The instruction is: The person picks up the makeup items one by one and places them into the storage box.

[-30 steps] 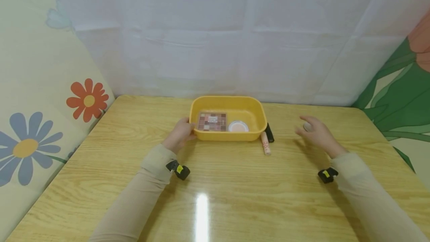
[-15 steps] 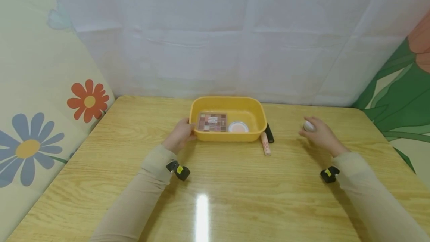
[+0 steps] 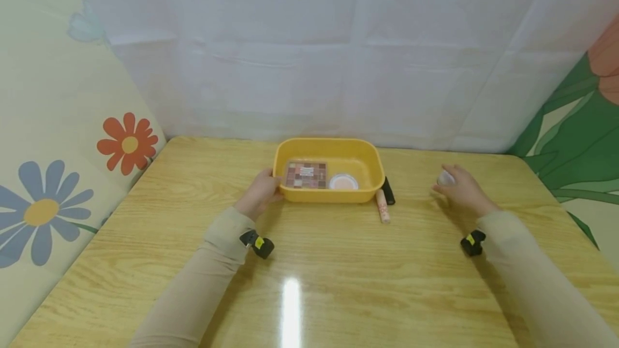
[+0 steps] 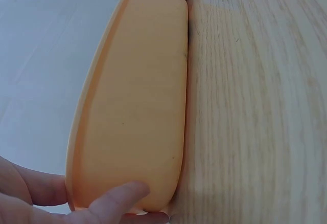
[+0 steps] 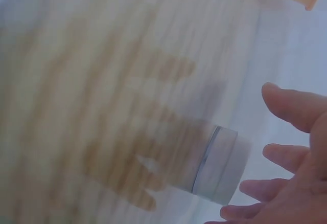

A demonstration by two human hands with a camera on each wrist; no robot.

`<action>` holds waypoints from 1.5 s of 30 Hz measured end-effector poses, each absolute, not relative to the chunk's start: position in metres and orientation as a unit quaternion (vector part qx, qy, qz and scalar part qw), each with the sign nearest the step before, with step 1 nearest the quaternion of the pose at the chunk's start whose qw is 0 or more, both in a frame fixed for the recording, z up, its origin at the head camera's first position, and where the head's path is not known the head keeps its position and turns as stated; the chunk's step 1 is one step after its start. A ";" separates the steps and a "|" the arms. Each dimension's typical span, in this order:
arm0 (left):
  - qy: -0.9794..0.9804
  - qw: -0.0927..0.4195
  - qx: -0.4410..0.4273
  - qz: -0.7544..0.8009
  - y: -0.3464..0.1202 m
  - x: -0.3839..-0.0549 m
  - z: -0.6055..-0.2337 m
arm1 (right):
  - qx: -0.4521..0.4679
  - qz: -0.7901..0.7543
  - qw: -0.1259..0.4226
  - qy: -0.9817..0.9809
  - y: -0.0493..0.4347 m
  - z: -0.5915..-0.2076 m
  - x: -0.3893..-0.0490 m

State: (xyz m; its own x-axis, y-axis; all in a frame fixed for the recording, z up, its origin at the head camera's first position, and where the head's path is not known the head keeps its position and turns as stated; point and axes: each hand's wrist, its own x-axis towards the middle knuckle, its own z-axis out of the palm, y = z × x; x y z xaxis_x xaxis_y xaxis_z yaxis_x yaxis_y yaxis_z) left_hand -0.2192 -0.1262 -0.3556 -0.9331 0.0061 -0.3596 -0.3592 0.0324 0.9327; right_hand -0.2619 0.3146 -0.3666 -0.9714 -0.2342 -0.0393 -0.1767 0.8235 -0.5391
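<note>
The left hand [image 3: 261, 193] grips the yellow bin [image 3: 329, 196] while the right hand [image 3: 463, 189], fingers apart, is just beside a pale jar [image 5: 217, 165].

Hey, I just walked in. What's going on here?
A person is handling makeup items at a wooden table. Their left hand grips the left end of a yellow bin, which holds an eyeshadow palette and a round compact. Their right hand is open around a small pale jar; whether it touches is unclear. A pink tube and a black item lie by the bin's right end.
</note>
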 end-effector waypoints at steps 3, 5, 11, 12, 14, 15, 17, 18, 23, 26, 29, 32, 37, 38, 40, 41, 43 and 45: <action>0.707 0.133 -0.125 0.683 -0.126 -0.219 -0.355 | -0.106 -0.273 0.048 0.955 0.316 -0.367 -0.266; 0.707 0.132 -0.123 0.684 -0.126 -0.220 -0.356 | -0.104 -0.268 0.045 0.957 0.317 -0.368 -0.268; 0.712 0.131 -0.114 0.680 -0.126 -0.221 -0.357 | -0.099 -0.252 0.040 0.962 0.317 -0.372 -0.275; 0.712 0.131 -0.115 0.680 -0.126 -0.221 -0.357 | -0.098 -0.249 0.038 0.963 0.317 -0.373 -0.276; 0.714 0.131 -0.114 0.679 -0.126 -0.222 -0.357 | -0.096 -0.244 0.034 0.964 0.318 -0.374 -0.278; 0.713 0.131 -0.115 0.679 -0.126 -0.222 -0.357 | -0.095 -0.242 0.032 0.965 0.319 -0.375 -0.279; 0.711 0.133 -0.116 0.681 -0.126 -0.221 -0.357 | -0.092 -0.238 0.035 0.966 0.320 -0.376 -0.280; 0.710 0.134 -0.117 0.681 -0.125 -0.221 -0.357 | -0.091 -0.235 0.039 0.967 0.321 -0.376 -0.280; 0.712 0.134 -0.115 0.680 -0.125 -0.220 -0.356 | -0.096 -0.236 0.057 0.965 0.322 -0.375 -0.279; 0.713 0.133 -0.114 0.679 -0.125 -0.220 -0.356 | -0.106 -0.239 0.054 0.964 0.321 -0.374 -0.279; 0.710 0.130 -0.114 0.682 -0.125 -0.220 -0.355 | -0.119 -0.236 0.041 0.964 0.321 -0.373 -0.279; 0.705 0.128 -0.115 0.688 -0.124 -0.221 -0.355 | -0.128 -0.227 0.030 0.965 0.321 -0.372 -0.280; 0.699 0.130 -0.120 0.693 -0.125 -0.221 -0.354 | -0.126 -0.218 0.032 0.967 0.322 -0.372 -0.280; 0.698 0.130 -0.121 0.693 -0.125 -0.221 -0.354 | -0.124 -0.219 0.034 0.967 0.323 -0.372 -0.281; 0.699 0.131 -0.122 0.693 -0.125 -0.221 -0.355 | -0.122 -0.220 0.035 0.967 0.322 -0.372 -0.280; 0.697 0.131 -0.123 0.694 -0.125 -0.221 -0.355 | -0.120 -0.221 0.035 0.967 0.322 -0.372 -0.280; 0.698 0.132 -0.124 0.693 -0.125 -0.221 -0.355 | -0.118 -0.224 0.037 0.967 0.322 -0.371 -0.279; 0.698 0.134 -0.123 0.693 -0.125 -0.221 -0.356 | -0.115 -0.229 0.039 0.966 0.322 -0.371 -0.278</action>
State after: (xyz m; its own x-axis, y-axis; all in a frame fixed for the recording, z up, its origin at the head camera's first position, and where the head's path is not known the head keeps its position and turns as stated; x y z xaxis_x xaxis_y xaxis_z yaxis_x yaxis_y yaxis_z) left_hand -0.2213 -0.1252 -0.3563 -0.9339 0.0128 -0.3574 -0.3573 0.0098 0.9339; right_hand -0.2780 0.3222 -0.3713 -0.9706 -0.2396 -0.0227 -0.2040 0.8690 -0.4508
